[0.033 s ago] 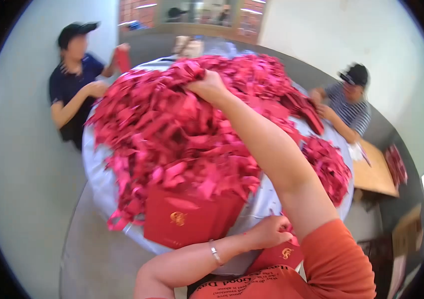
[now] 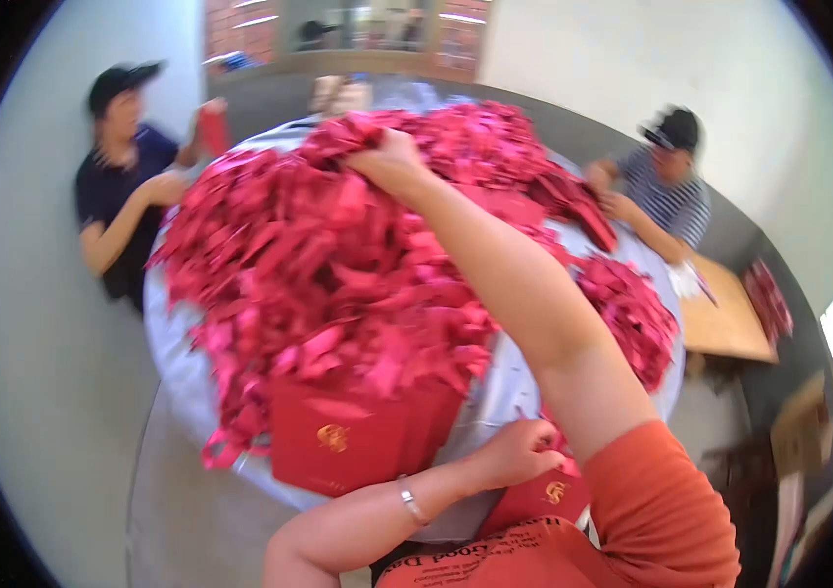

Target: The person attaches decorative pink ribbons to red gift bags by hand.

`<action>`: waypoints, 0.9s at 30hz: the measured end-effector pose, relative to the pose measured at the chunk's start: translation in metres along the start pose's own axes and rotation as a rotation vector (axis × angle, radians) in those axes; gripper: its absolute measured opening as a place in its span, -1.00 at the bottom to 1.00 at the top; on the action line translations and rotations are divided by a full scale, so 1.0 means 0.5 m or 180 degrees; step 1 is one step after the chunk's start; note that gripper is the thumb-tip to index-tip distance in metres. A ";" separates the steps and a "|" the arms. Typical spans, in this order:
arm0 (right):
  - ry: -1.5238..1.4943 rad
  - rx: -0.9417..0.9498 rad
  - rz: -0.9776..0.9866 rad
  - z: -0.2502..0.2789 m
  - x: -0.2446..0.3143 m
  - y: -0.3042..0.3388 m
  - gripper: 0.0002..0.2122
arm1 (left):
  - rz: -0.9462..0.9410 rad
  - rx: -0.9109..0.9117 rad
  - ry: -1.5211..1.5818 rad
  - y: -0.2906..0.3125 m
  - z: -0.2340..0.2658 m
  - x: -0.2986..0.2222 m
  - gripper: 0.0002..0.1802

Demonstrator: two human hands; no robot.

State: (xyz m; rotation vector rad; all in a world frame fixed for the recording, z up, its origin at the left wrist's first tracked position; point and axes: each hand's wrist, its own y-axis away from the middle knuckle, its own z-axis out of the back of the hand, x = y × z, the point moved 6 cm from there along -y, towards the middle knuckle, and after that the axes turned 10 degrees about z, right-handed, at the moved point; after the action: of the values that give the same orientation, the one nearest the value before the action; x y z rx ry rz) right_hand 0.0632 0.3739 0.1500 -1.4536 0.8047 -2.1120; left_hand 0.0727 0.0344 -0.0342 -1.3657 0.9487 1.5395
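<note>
A large heap of red ribbon-handled bags [image 2: 338, 255] covers much of the round table, with loose pinkish-red ribbons on top. My right hand [image 2: 385, 157] reaches across to the heap's far part, its fingers closed on a bunch of red ribbons [image 2: 343, 137]; the fingertips are hidden. Close to my body, my left hand [image 2: 517, 454] is curled beside the pink ribbon at the top of a red gift bag [image 2: 539, 498] with a gold emblem. What its fingers grip is hidden. Another red gift bag [image 2: 338, 436] stands upright at the heap's front edge.
A smaller ribbon pile [image 2: 632, 314] lies on the right side of the white-covered table [image 2: 181, 363]. One person [image 2: 132, 186] holds a red item at the left; another [image 2: 666, 196] handles red bags at the right. A brown wooden board [image 2: 725, 318] stands beyond the table's right edge.
The whole view has shifted slightly, so the table and people appear a little farther left. Both hands keep nearly the same places relative to the heap and the near bag.
</note>
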 end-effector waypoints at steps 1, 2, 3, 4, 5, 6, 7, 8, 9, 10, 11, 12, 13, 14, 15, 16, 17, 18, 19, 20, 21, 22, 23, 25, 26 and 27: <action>0.0615 -0.0274 0.0072 0.062 -0.010 -0.027 -0.67 | 0.0140 0.0133 0.0058 0.006 0.003 -0.016 -0.70; 0.0617 -0.0443 0.0123 0.106 -0.010 -0.047 -0.65 | 0.0195 0.0084 0.0076 0.012 0.009 -0.016 -0.69; 0.0712 -0.0404 0.0325 0.100 0.036 -0.058 -0.64 | 0.0333 -0.0135 0.0139 0.033 0.029 -0.003 -0.68; 0.0885 -0.0601 0.0455 0.186 0.048 -0.077 -0.64 | 0.0491 0.0033 0.0244 0.031 0.019 -0.016 -0.69; 0.1014 -0.0748 0.0594 0.261 0.064 -0.092 -0.64 | 0.0668 0.0140 0.0354 0.027 0.014 -0.035 -0.70; 0.0728 -0.0787 0.0548 0.270 0.111 -0.075 -0.63 | 0.0928 0.0131 0.0461 0.041 0.029 -0.024 -0.74; 0.1097 -0.0956 0.0441 0.340 0.152 -0.070 -0.61 | 0.0918 0.0190 0.0451 0.039 0.023 -0.031 -0.74; 0.1433 -0.0937 0.0271 0.407 0.185 -0.062 -0.57 | 0.0901 0.0209 0.0538 0.035 0.019 -0.036 -0.74; 0.1345 -0.0843 0.0258 0.488 0.205 -0.063 -0.53 | 0.0858 0.0272 0.0609 0.026 0.007 -0.045 -0.75; 0.2080 -0.1324 0.0312 0.563 0.234 -0.051 -0.52 | 0.0846 0.0313 0.0591 0.021 0.001 -0.049 -0.75; 0.0229 -0.0763 0.0295 0.531 0.255 -0.030 -0.71 | 0.0934 0.0199 0.0663 0.031 0.016 -0.037 -0.75; 0.0996 -0.0982 0.0201 0.581 0.292 -0.011 -0.70 | 0.0973 0.0182 0.0697 0.036 0.015 -0.038 -0.76; 0.1251 -0.0855 0.0443 0.650 0.302 -0.001 -0.71 | 0.0954 0.0255 0.0672 0.032 0.005 -0.046 -0.76; 0.1437 -0.0905 0.0366 0.678 0.307 0.025 -0.70 | 0.0965 0.0190 0.0737 0.036 0.010 -0.047 -0.76; 0.1606 -0.0952 0.0287 0.700 0.311 0.051 -0.69 | 0.0985 0.0112 0.0800 0.042 0.015 -0.047 -0.75; 0.2177 -0.0951 0.0324 0.740 0.303 0.077 -0.69 | 0.1000 0.0125 0.0785 0.045 0.015 -0.046 -0.75; 0.2781 -0.0949 0.0354 0.790 0.279 0.113 -0.69 | 0.1016 0.0137 0.0763 0.043 0.012 -0.046 -0.76; 0.2994 -0.0880 0.0562 0.828 0.250 0.160 -0.65 | 0.1040 0.0129 0.0745 0.043 0.011 -0.045 -0.76; 0.3202 -0.0803 0.0770 0.854 0.218 0.211 -0.61 | 0.1049 0.0147 0.0737 0.041 0.011 -0.045 -0.76; 0.3143 -0.0667 0.1099 0.835 0.189 0.266 -0.68 | 0.1031 0.0135 0.0764 0.045 0.016 -0.046 -0.76; 0.3389 -0.0463 0.0921 0.788 0.167 0.320 -0.71 | 0.1029 0.0072 0.0796 0.056 0.024 -0.043 -0.76; 0.3630 -0.0100 0.0923 0.823 0.119 0.391 -0.71 | 0.1001 0.0129 0.0777 0.052 0.015 -0.045 -0.76; 0.3448 0.0098 0.0199 0.871 0.031 0.477 -0.67 | 0.0887 0.0103 0.0886 0.045 0.010 -0.047 -0.76; 0.3842 0.0999 -0.1125 0.930 -0.106 0.649 -0.33 | 0.0747 0.0116 0.0997 0.028 0.003 -0.050 -0.77; 0.3765 0.0784 -0.1705 0.899 -0.133 0.651 -0.25 | 0.0667 -0.0162 0.1218 0.034 0.024 -0.041 -0.78; 0.3701 0.0564 -0.2302 0.882 -0.135 0.648 -0.17 | 0.0561 -0.0409 0.1433 0.041 0.043 -0.037 -0.80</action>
State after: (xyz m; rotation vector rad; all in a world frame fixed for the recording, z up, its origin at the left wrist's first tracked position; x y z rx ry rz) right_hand 0.5124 0.0897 0.0035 -0.2689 0.3868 -3.5027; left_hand 0.0469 0.0450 -0.0133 -1.8078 1.2885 1.4678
